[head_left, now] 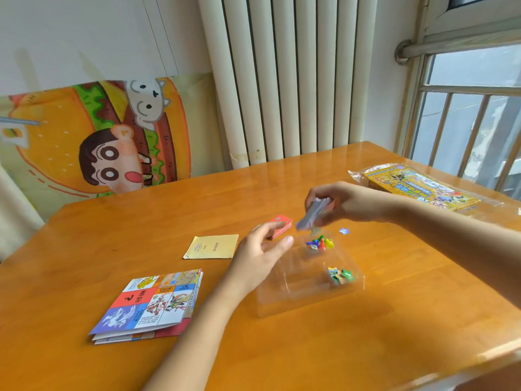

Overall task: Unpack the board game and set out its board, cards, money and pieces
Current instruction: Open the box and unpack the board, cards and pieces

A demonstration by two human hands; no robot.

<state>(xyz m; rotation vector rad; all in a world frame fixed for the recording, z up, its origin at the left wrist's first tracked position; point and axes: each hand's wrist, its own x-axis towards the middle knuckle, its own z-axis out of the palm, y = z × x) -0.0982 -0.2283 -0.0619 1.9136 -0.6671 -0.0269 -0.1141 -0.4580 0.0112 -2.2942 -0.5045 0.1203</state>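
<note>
A clear plastic tray [282,300] lies on the orange wooden table [310,348]. Coloured pawns [320,243] sit in its far compartment and star-shaped tokens [339,275] in its right one. My right hand [346,203] grips a stack of pale blue cards [314,214] above the tray's far edge. My left hand [260,256] hovers open over the tray's left side. A red card deck [282,225] lies just beyond my left hand. The folded board [149,303] lies at the near left, a yellow rules leaflet [211,246] behind it.
The yellow game box [417,187] in its plastic wrap lies at the far right of the table. A small blue star token [344,230] lies loose on the table beside the tray. A radiator and a window stand behind the table.
</note>
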